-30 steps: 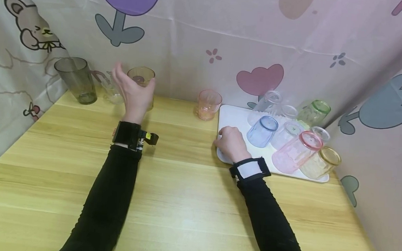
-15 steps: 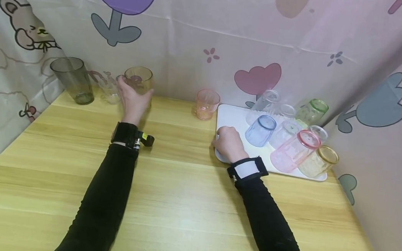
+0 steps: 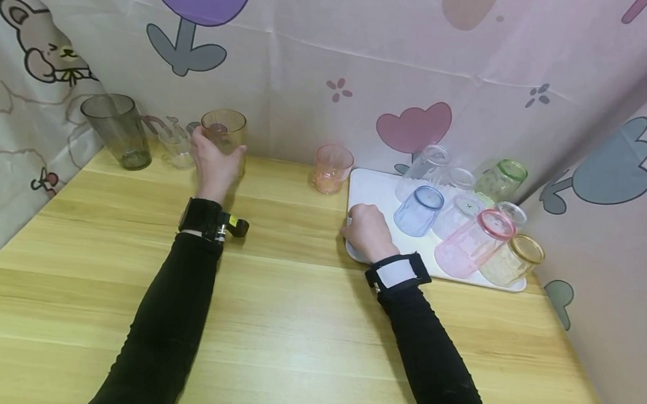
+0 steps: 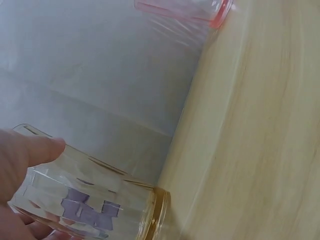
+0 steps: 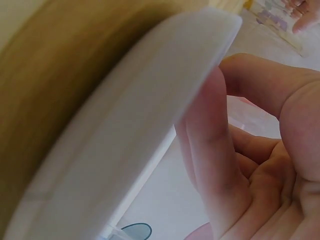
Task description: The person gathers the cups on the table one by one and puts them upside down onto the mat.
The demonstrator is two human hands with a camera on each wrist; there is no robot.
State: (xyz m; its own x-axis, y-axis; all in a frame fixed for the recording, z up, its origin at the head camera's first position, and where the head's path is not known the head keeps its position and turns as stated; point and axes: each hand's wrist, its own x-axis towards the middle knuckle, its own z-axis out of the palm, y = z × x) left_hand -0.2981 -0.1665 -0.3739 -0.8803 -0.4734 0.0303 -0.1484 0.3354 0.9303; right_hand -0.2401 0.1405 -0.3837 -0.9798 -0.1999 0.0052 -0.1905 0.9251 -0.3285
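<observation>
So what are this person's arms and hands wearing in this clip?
Both arms are in long black sleeves, creased along the forearm. The left hand is bare, with a black wrist strap carrying a small device with a yellow tag. The right hand is bare too; its black wrist band has a white patch.

sleeves: long, black | left wrist: black strap, yellow tag | right wrist: black strap, white patch

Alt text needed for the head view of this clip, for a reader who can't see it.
A person's left hand grips an amber tumbler at the back of a wooden table, while the right hand holds the near-left corner of a white tray piled with tipped coloured cups. A grey tumbler, a small clear glass and a pink cup stand along the back.
</observation>
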